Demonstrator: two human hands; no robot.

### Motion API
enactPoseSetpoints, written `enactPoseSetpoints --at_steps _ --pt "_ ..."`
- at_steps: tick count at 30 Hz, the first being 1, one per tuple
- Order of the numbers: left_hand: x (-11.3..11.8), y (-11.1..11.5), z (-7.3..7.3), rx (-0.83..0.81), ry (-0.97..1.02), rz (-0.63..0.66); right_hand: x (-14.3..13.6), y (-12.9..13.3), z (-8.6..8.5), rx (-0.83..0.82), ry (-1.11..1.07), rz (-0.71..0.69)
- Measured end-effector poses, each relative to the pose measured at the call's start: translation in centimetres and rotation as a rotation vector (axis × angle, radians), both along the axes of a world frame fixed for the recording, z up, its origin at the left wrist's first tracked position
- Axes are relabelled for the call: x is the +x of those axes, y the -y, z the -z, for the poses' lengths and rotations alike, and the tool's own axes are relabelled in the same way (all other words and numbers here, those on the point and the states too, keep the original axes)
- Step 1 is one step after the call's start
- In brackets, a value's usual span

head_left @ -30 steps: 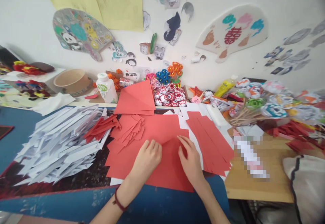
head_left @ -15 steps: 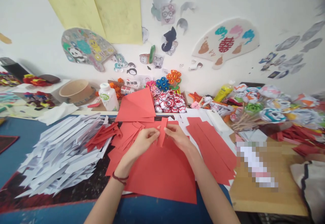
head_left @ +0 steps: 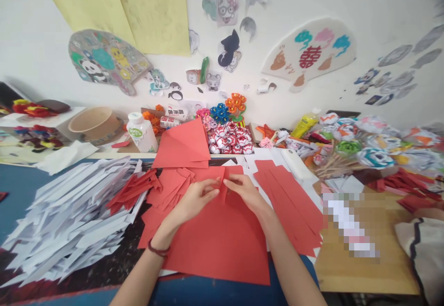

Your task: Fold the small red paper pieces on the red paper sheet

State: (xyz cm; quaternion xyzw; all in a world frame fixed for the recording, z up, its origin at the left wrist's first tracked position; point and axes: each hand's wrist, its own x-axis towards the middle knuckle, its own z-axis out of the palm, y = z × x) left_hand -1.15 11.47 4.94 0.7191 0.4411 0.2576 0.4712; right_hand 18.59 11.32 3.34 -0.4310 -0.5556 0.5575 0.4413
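Observation:
Above a large red sheet (head_left: 222,246), my left hand (head_left: 199,198) and my right hand (head_left: 244,193) face each other. Between their fingertips they pinch a narrow red paper strip (head_left: 222,182), each hand on one side of it. Some of the strip blends into the red paper behind. Small red pieces (head_left: 176,188) lie left of my left hand, and folded red strips (head_left: 137,188) rest beside them on a big heap of folded white strips (head_left: 76,218). To the right of my right hand are long red sheets (head_left: 289,204).
A white bottle (head_left: 141,134), red sheets (head_left: 183,144) and red-white paper balls (head_left: 231,138) stand along the back. A wooden bowl (head_left: 95,124) is at back left. Paper flowers on sticks (head_left: 376,157) lie right, behind a wooden board (head_left: 347,269).
The strip, seen broad side on before, now appears narrower and turned between my fingers. My left hand has shifted slightly left, and the view has moved a little.

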Motion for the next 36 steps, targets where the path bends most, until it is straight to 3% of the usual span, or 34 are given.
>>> enactPoseSetpoints --at_steps 4,8,13,19,24,30,36 --pt "0.6 0.6 0.6 0.196 -0.271 -0.159 0.0 1.1 0.2 -0.055 0.117 -0.006" --pt "1.8 1.1 1.6 0.275 -0.336 -0.304 -0.7 2.2 1.0 -0.113 0.222 -0.025" --pt "2.3 1.6 2.2 0.26 -0.387 -0.288 -1.5 2.4 1.9 -0.102 0.321 0.245" --pt "2.7 1.8 3.2 0.476 -0.514 -0.377 -1.5 2.1 2.2 -0.092 0.467 0.245" --pt "3.0 1.6 3.8 0.588 -0.571 -0.364 -1.7 2.1 2.1 -0.038 0.567 0.239" --pt "3.1 1.7 4.0 0.584 -0.511 -0.351 -2.3 2.6 2.2 0.098 0.815 0.413" --pt "3.1 2.0 4.3 0.685 -0.532 -0.285 -2.8 3.1 2.7 0.255 0.974 0.488"
